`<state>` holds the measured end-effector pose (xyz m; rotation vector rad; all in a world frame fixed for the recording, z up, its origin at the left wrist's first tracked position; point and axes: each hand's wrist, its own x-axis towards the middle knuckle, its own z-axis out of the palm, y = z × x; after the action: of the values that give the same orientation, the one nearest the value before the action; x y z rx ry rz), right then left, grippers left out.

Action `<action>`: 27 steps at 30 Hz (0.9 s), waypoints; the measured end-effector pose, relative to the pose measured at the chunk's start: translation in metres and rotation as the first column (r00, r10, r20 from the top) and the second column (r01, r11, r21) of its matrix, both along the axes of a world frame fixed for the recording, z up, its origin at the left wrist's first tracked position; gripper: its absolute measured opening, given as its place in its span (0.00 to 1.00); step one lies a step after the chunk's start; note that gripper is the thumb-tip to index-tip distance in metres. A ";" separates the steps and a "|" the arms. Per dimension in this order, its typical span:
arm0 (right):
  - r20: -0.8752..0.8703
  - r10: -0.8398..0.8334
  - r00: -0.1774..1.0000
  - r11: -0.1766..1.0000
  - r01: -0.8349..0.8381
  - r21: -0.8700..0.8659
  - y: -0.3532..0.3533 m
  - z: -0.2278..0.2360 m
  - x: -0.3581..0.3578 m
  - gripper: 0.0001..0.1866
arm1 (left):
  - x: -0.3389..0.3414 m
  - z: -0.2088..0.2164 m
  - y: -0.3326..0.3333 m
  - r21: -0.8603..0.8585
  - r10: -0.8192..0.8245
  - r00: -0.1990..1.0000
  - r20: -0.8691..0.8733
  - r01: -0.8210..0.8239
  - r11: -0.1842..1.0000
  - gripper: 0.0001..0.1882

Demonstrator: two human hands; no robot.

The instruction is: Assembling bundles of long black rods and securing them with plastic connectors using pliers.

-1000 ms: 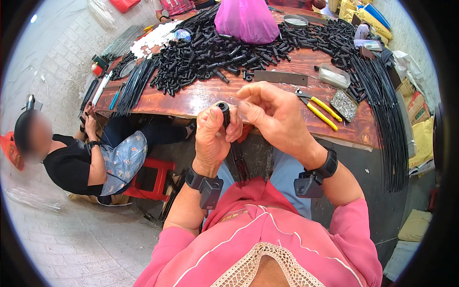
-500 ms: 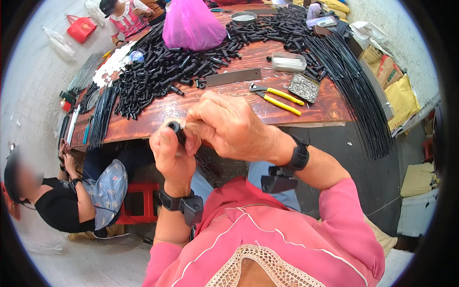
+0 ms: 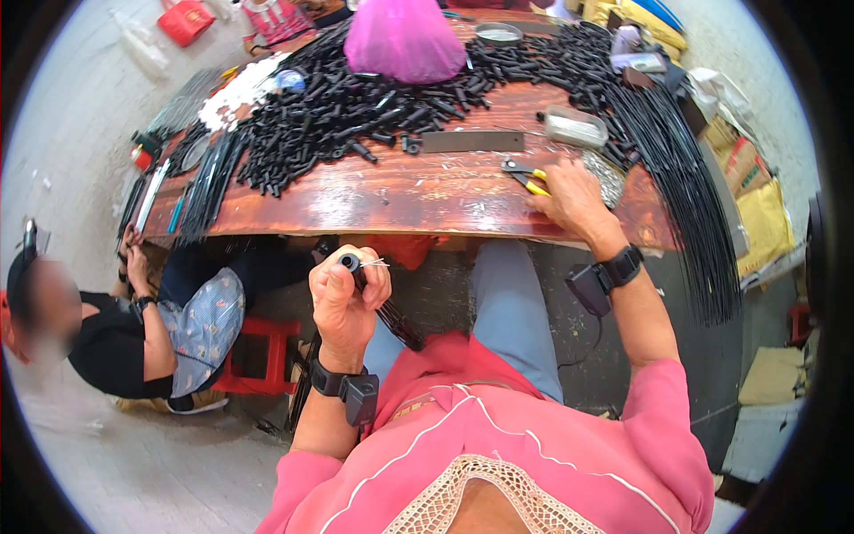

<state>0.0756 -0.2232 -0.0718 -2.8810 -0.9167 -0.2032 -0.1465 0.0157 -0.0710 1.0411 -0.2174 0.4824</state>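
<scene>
Below the table's near edge, my left hand (image 3: 342,311) is closed round a short black tube (image 3: 352,263), its open end up. Thin pale pins (image 3: 377,262) stick out beside the tube's mouth. Dark thin strands (image 3: 400,327) hang beneath that hand; whether they join the tube I cannot tell. Over the table on the right, my right hand (image 3: 576,201) has its fingers round the yellow handles of a pair of pliers (image 3: 537,186). Their dark jaws lie on the wood, and most of the handles are hidden. A tin of small metal bits (image 3: 607,178) sits against this hand, partly covered.
Heaps of black tubes (image 3: 302,133) cover the wooden table (image 3: 374,200). A flat metal bar (image 3: 472,141), a clear box (image 3: 575,126) and a pink bag (image 3: 405,40) lie among them. Long black rods (image 3: 680,196) overhang the right edge. A co-worker (image 3: 116,334) sits at left.
My right hand has left the tube and moved right, onto the pliers. My left hand keeps the tube, now slightly lower with pins showing. The view has shifted, so the table appears further right.
</scene>
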 end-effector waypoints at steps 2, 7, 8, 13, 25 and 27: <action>0.023 -0.003 1.000 1.000 0.003 0.019 0.002 -0.011 -0.004 0.21 | -0.005 -0.001 0.009 -0.008 0.035 0.999 -0.002 -0.035 0.999 0.27; 0.006 0.053 0.999 0.986 -0.053 0.158 0.008 -0.020 -0.003 0.18 | -0.015 0.000 0.021 -0.034 0.130 0.991 -0.014 -0.130 0.991 0.26; 0.043 0.053 0.998 0.978 -0.061 0.199 0.005 -0.018 -0.003 0.18 | -0.017 -0.001 0.022 -0.043 0.135 0.991 -0.017 -0.135 0.990 0.26; 0.124 0.016 0.992 0.992 -0.031 0.122 0.000 -0.017 0.002 0.20 | -0.015 -0.001 0.025 0.059 0.172 0.984 -0.045 -0.170 0.984 0.27; 0.045 0.209 0.977 0.978 -0.210 0.015 0.012 -0.014 -0.032 0.39 | -0.011 0.005 0.021 0.228 0.194 0.968 -0.160 -0.155 0.961 0.26; 0.075 0.176 0.981 0.984 -0.178 0.012 0.014 -0.030 -0.032 0.34 | -0.008 0.007 0.020 0.264 0.181 0.975 -0.133 -0.141 0.954 0.26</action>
<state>0.0436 -0.2094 -0.1018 -2.7712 -1.1704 -0.3016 -0.1549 0.0360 -0.0644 1.3485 -0.0548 0.5271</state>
